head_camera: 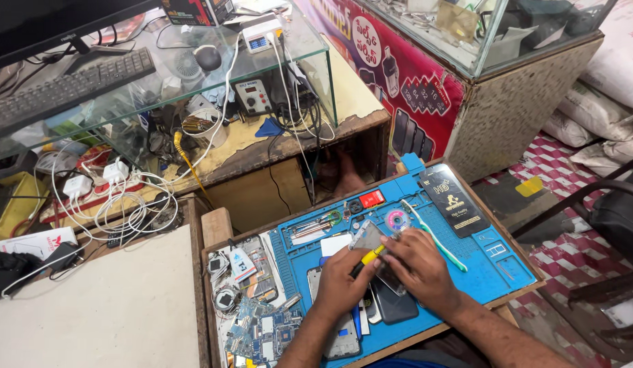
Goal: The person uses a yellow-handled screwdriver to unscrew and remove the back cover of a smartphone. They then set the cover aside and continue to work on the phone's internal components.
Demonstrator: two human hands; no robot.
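Note:
My left hand (338, 281) is closed around a yellow-handled tool (372, 255) with a dark tip. My right hand (423, 267) lies over a disassembled phone (366, 236), pressing it against the blue repair mat (497, 269). The tool crosses between both hands, right at the phone's edge. More phone bodies (396, 304) lie under and below my hands on the mat. A white and green toothbrush (439, 242) rests just right of my right hand.
On the mat are a small tape roll (398, 219), tweezers (313, 225), a red part (372, 198) and a black flat package (457, 202). Circuit boards (262, 332) lie at the left. White chargers and cables (119, 197), a keyboard (64, 88) on a glass shelf, and a glass counter (466, 102) surround the bench.

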